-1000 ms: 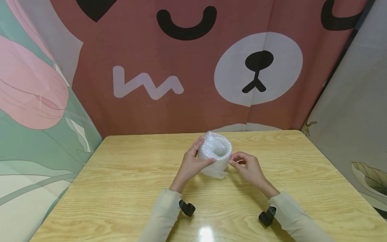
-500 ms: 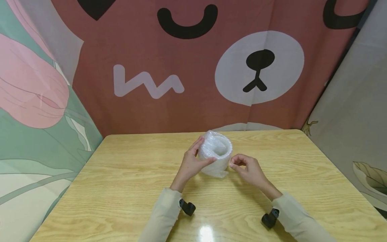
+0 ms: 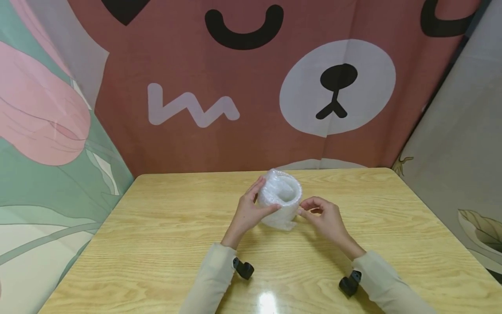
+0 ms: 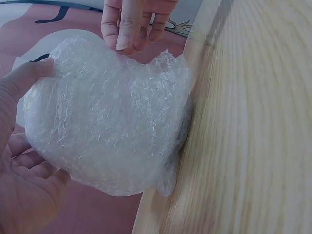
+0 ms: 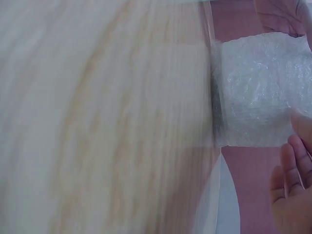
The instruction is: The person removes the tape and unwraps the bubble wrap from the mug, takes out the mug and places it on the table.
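Note:
A roll of clear bubble wrap (image 3: 280, 218) stands on the table towards its far edge, its hollow top opening tilted towards me. My left hand (image 3: 248, 213) grips it from the left, thumb across the near side and fingers round the far side. At the roll's right side my right hand (image 3: 323, 218) has its thumb and index finger pinched at the plastic, the other fingers curled. The left wrist view shows the wrap (image 4: 107, 117) crinkled, with a loose flap along its base. In the right wrist view, the right thumb (image 5: 301, 124) lies against the wrap's side.
The wood-grain table (image 3: 168, 244) reaches to a reddish curtain (image 3: 188, 148) with a printed bear face. Patterned cloths (image 3: 43, 183) hang at both sides. A small black camera (image 3: 244, 269) sits on each wrist.
The right hand's fingertips draw slightly away from the wrap's side, then come back up to it. The left hand and the roll stay in place.

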A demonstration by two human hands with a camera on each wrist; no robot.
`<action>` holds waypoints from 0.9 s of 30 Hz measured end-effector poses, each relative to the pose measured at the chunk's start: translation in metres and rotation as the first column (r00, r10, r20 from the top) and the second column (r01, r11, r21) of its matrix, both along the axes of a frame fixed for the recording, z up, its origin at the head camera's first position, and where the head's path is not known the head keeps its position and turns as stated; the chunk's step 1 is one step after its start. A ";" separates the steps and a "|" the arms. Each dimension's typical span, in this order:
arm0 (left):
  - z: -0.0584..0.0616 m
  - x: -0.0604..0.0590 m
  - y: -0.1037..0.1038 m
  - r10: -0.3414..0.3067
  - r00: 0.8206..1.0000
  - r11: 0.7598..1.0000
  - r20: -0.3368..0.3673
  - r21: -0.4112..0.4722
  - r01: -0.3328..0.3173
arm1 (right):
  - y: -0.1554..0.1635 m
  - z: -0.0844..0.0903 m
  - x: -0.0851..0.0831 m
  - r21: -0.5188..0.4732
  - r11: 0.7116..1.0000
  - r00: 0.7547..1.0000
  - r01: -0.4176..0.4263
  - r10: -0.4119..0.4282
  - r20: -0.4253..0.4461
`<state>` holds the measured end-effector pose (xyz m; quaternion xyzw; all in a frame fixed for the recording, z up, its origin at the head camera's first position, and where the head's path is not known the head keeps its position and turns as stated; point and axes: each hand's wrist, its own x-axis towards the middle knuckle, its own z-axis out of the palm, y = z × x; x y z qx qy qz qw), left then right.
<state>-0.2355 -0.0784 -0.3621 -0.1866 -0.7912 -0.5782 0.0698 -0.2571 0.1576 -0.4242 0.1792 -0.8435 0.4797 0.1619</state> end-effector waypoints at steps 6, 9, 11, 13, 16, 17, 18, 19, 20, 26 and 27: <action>-0.023 -0.018 0.000 0.002 1.000 1.000 -0.012 -0.002 -0.002 | -0.001 -0.002 -0.004 -0.022 1.000 1.000 -0.004 0.004 -0.018; -0.036 -0.027 -0.001 0.009 1.000 1.000 -0.026 0.000 -0.009 | -0.001 -0.003 -0.005 -0.028 0.999 0.999 -0.034 0.033 -0.025; -0.038 -0.028 -0.002 0.011 1.000 1.000 -0.026 0.004 -0.011 | -0.001 -0.003 -0.006 -0.028 0.998 0.999 -0.049 0.048 -0.023; -0.039 -0.028 -0.003 0.014 1.000 1.000 -0.021 0.007 -0.014 | -0.001 -0.002 -0.006 -0.021 0.998 0.998 -0.057 0.056 -0.020; -0.038 -0.028 -0.002 0.021 1.000 1.000 -0.009 0.001 -0.021 | 0.000 0.000 -0.004 0.005 0.998 0.998 -0.069 0.069 -0.015; -0.037 -0.027 -0.002 0.024 1.000 1.000 -0.005 -0.003 -0.024 | 0.000 0.001 -0.004 0.016 0.997 0.997 -0.073 0.073 -0.017; -0.037 -0.027 -0.002 0.026 1.000 1.000 -0.004 -0.006 -0.026 | 0.000 0.001 -0.004 0.024 0.997 0.997 -0.079 0.079 -0.020; -0.037 -0.027 -0.002 0.028 1.000 1.000 0.000 -0.012 -0.028 | 0.000 0.001 -0.004 0.032 0.996 0.996 -0.083 0.083 -0.024; -0.037 -0.027 -0.002 0.030 1.000 0.999 0.003 -0.017 -0.030 | 0.000 0.001 -0.004 0.039 0.995 0.996 -0.087 0.088 -0.026; -0.036 -0.027 -0.002 0.032 0.999 0.999 -0.001 -0.029 -0.032 | 0.001 0.000 -0.003 0.071 0.993 0.996 -0.090 0.092 -0.018; -0.036 -0.027 -0.002 0.031 0.999 0.999 -0.006 -0.030 -0.032 | 0.001 0.000 -0.003 0.076 0.993 0.996 -0.092 0.093 -0.013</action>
